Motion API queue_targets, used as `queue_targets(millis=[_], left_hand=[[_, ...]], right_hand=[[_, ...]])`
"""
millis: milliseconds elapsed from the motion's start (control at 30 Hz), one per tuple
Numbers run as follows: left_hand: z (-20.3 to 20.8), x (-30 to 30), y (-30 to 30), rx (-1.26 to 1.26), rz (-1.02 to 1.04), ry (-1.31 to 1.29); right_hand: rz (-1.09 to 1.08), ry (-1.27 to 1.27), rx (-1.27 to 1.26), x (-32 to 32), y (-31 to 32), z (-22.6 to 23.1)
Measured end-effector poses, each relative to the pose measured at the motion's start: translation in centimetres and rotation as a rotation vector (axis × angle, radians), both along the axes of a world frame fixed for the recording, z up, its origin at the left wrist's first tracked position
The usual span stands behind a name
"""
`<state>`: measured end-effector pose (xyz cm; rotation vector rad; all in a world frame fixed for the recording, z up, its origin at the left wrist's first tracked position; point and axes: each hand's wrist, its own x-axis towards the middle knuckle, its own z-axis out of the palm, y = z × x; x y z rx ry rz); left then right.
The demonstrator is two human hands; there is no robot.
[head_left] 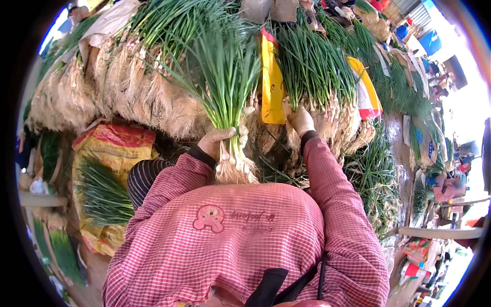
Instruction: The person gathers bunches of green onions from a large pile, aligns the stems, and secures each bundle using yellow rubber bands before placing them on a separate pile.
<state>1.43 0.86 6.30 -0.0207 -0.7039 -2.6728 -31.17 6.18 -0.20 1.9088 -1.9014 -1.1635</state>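
My left hand (220, 143), in a pale glove, is closed round a bunch of green onions (225, 87). The bunch stands nearly upright before my chest, leaves pointing away and white bulbs with stringy roots hanging below the fist. My right hand (300, 121), also gloved, reaches to the bulb end of a heap of green onions (317, 66) on the right. Its fingers are curled at the heap's left edge, and what lies between them is hidden. A yellow plastic sheet (273, 82) stands between the held bunch and that heap.
More rooted green onions (123, 87) are piled at the far left. A yellow and red sack (97, 179) lies at my left, with loose greens (105, 192) on it. Another yellow and white sheet (364, 89) borders the right heap. Loose leaves (376, 179) lie at my right. Other people (450, 184) sit farther right.
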Motion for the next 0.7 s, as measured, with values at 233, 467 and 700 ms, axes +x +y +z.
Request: queue_targets(millis=[233,467,700], left_hand=[[-1.7,1.7,-2.3,-0.172,0.281,-0.278],[-2.6,1.1,-2.1,-0.282,0.353,-0.695],[-2.2,1.4,-1.9,0.092,0.148,-0.525]], right_hand=[[-0.606,-1.853,-0.757,3.6,0.5,0.3],[-0.561,-1.205,-0.630,1.5,1.5,-1.8],[-0.761,-1.886,-1.108,3.5,3.5,4.5]])
